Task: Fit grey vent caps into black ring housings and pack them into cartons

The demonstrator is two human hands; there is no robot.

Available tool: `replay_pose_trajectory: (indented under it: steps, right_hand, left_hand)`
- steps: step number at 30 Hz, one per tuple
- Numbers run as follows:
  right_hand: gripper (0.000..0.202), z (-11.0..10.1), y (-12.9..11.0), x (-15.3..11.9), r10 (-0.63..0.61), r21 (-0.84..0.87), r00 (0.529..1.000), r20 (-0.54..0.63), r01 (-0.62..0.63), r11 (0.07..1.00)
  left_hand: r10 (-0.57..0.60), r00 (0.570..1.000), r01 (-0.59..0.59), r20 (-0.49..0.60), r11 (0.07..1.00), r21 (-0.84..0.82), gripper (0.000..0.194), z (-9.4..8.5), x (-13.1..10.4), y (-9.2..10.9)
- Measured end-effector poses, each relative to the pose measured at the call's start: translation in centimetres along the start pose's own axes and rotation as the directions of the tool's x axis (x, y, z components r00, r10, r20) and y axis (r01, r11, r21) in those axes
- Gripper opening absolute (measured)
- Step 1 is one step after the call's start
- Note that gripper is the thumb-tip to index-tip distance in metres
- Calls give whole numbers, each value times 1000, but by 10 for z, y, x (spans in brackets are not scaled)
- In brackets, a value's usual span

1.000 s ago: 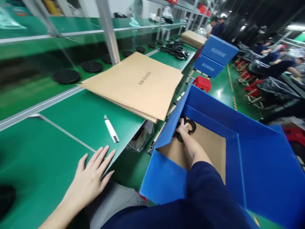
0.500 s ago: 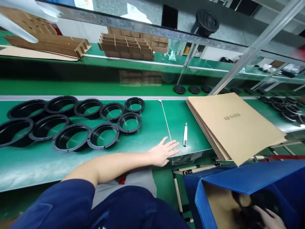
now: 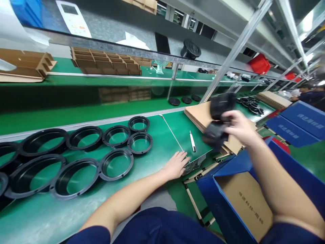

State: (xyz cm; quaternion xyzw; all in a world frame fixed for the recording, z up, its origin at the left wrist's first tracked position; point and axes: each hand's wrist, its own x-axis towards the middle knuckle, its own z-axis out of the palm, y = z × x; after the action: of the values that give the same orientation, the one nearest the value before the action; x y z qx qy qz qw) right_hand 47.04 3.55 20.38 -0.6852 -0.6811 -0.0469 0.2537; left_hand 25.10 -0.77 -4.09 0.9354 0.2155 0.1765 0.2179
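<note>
My right hand (image 3: 237, 127) is raised above the front of the cardboard sheets, its fingers closed on two black plastic rings (image 3: 219, 118) that are smeared by motion. Flat on the front edge of the green table (image 3: 167, 135) lies my left hand (image 3: 176, 165), fingers spread and holding nothing. A white utility knife (image 3: 192, 141) rests just right of it. To the left, several black flanged rings (image 3: 116, 165) stand in two rows. Below my right arm is an open blue box (image 3: 218, 203) with a printed cardboard sheet (image 3: 250, 203) inside.
A stack of cardboard sheets (image 3: 198, 113) lies beyond the knife. Black round discs (image 3: 174, 101) sit along the back strip. A metal post (image 3: 228, 57) rises behind the cardboard to the shelf (image 3: 109, 51). More blue boxes (image 3: 299, 122) stand at right.
My right hand has come up out of the blue box with the black rings and moved over the table side. My left hand stays on the table edge. The view has turned right.
</note>
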Motion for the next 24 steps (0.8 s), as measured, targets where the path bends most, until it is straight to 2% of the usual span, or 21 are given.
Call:
replay_pose_trajectory:
  steps: [1, 3, 5, 7, 9, 12, 14, 16, 17, 18, 19, 20, 21, 22, 23, 24]
  right_hand:
    - [30, 16, -16, 7, -45, -29, 987, 157, 50, 998]
    - [40, 64, -51, 22, -74, -82, 903, 422, 119, 990]
    - [40, 115, -86, 34, -17, -128, 856, 516, 96, 987]
    - [40, 153, -115, 38, 67, -179, 822, 566, 43, 983]
    - [48, 175, -134, 38, 127, -206, 796, 592, -2, 979]
    - [79, 177, -144, 42, 166, -207, 762, 626, -42, 977]
    - [89, 159, -140, 44, 106, -166, 766, 634, 1, 986]
    - [74, 121, -131, 39, -69, -103, 825, 560, 152, 983]
    - [61, 96, -125, 34, -160, -88, 876, 456, 223, 971]
    - [46, 66, -116, 26, -243, -86, 923, 299, 280, 956]
    - [33, 35, -104, 16, -262, -96, 961, 85, 270, 958]
    - [22, 3, -87, 5, -242, -85, 959, -147, 232, 969]
    - [15, -27, -66, -8, -219, -63, 909, -354, 210, 976]
    - [17, -54, -42, -23, -147, -34, 843, -517, 152, 988]
    - [23, -76, -14, -39, -41, 12, 762, -646, 64, 998]
    - [27, -92, 16, -57, 86, 72, 687, -722, -49, 996]
  left_hand:
    - [7, 1000, -7, -10, 1000, -5, 60, 0, -5, -2]
    - [26, 1000, -26, -17, 1000, -4, 59, 1, -17, -7]
    - [46, 999, -46, -18, 999, 0, 58, 0, -30, -14]
    - [60, 998, -60, -25, 998, 7, 56, -3, -41, -21]
    - [79, 996, -79, -38, 997, 22, 52, -6, -48, -27]
    - [136, 988, -132, -80, 990, 54, 46, -9, -47, -39]
    - [180, 977, -174, -115, 983, 61, 44, -9, -42, -45]
    - [211, 967, -206, -140, 977, 49, 43, -7, -39, -48]
    - [219, 964, -216, -148, 976, 41, 44, -6, -39, -49]
    - [222, 962, -219, -156, 975, 35, 44, -5, -40, -49]
    - [223, 961, -221, -163, 975, 34, 44, -4, -41, -49]
    - [225, 959, -221, -172, 974, 39, 45, -4, -42, -49]
    - [230, 956, -224, -183, 973, 52, 46, -3, -42, -49]
    - [240, 951, -231, -194, 970, 71, 46, -3, -43, -49]
    - [257, 944, -242, -205, 966, 95, 46, -3, -43, -49]
    - [279, 936, -258, -215, 959, 120, 46, -3, -43, -49]
